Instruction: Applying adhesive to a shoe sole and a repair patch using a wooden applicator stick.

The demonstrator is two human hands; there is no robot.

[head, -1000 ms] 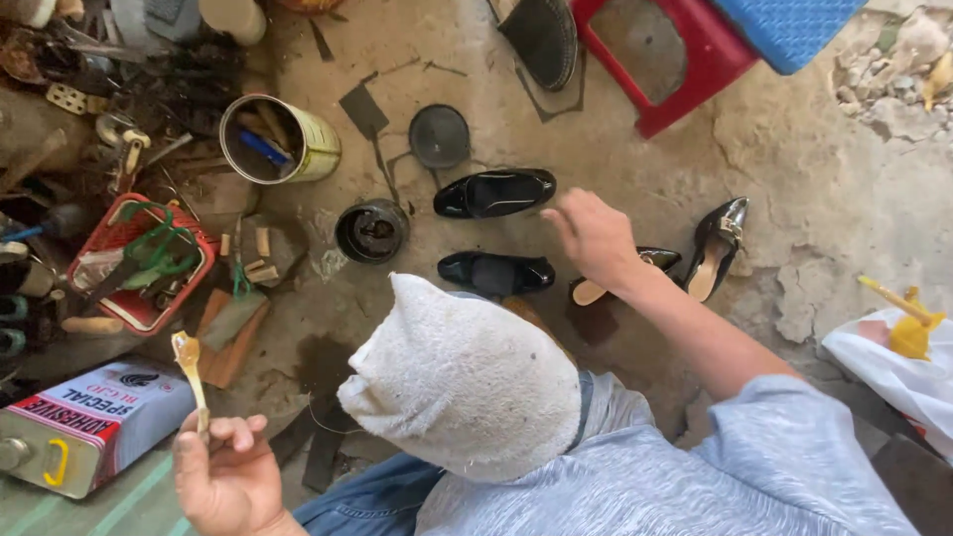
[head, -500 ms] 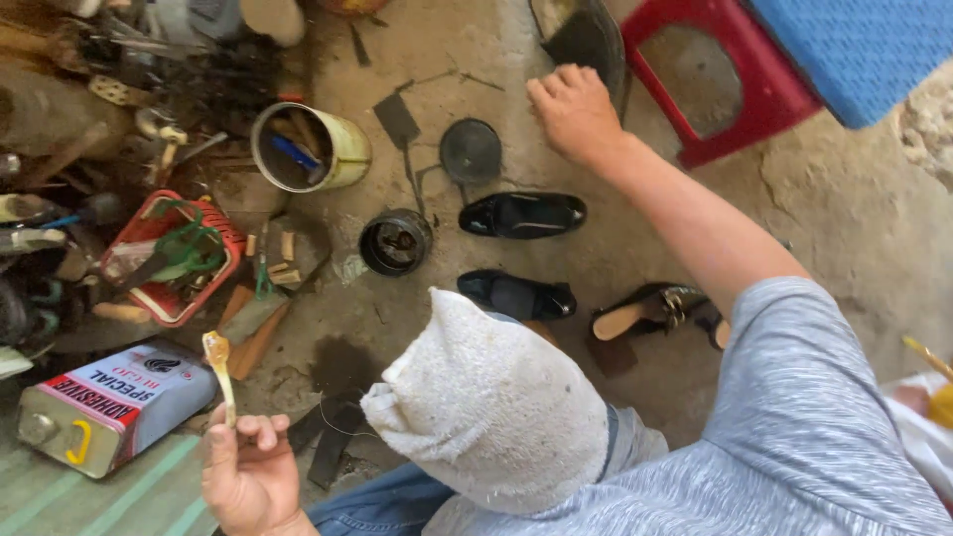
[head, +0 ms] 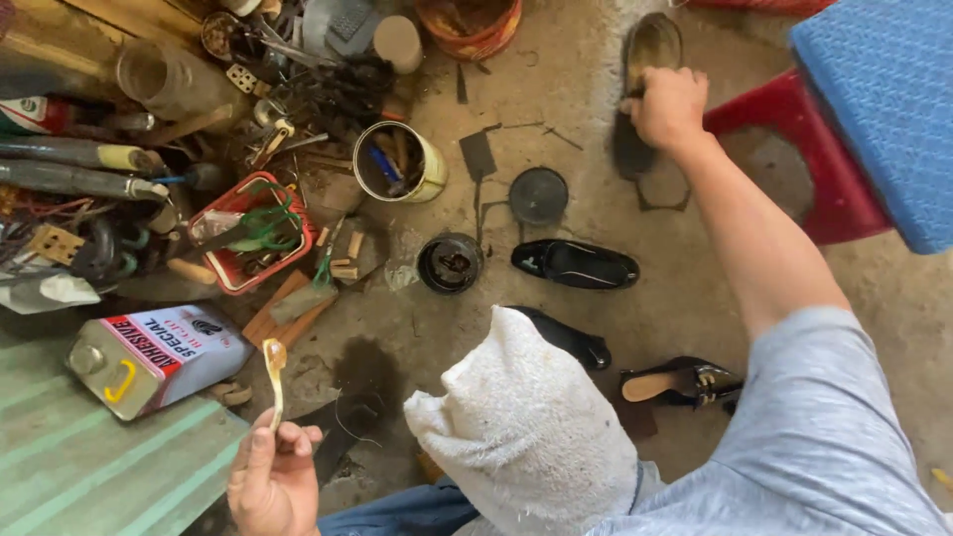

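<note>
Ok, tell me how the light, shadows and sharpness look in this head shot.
Head view: soft, even daylight, no glare; faint shadow under the right hand on the shoe sole; left hand with its glue brush is sharp; wide-angle bending stretches the blue stool at the edge.

Containers and labels on the workshop floor

A rectangular metal can (head: 149,359) lies on its side at the lower left, beside the green corrugated sheet (head: 89,467); its label (head: 164,342) is white with a red band, and a yellow handle and a round cap sit on its grey end. Higher up, near the middle, an open round tin (head: 400,162) with a pale yellow wall stands upright, holding tools. At the far left edge a container (head: 30,112) shows a white label with red and green marks, mostly cut off. No signs or screens show.
</note>
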